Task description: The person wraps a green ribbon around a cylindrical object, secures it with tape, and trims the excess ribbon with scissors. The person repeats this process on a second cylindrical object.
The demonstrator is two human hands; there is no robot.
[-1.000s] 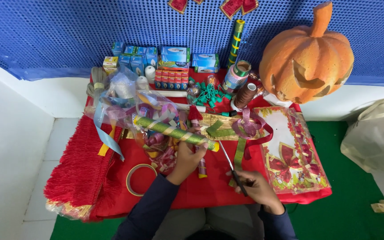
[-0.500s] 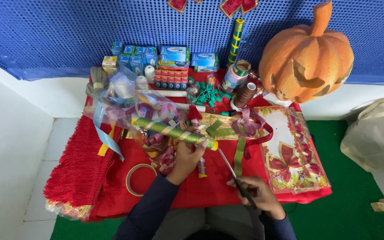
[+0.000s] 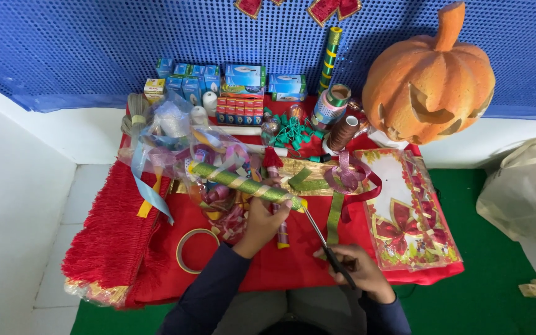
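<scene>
While the green-and-gold wrapped tube (image 3: 243, 184) is pinned near the table (image 3: 293, 273) centre by the left hand (image 3: 262, 220), fingers closed round its right end, it is kept slanted w/ that end clear of the clutter so the blades can reach it. Scissors (image 3: 324, 239) are held in the right hand (image 3: 358, 268) near the front edge, fingers gripped on the handles, tips set at the tube's end. One tape ring (image 3: 195, 249) lies flat on the red cloth, front-left. One carved orange pumpkin (image 3: 429, 77) is parked at the back-right corner, out of the way. Approx. eight small blue boxes (image 3: 243, 75) are lined along the back edge; exact count can't be told.
</scene>
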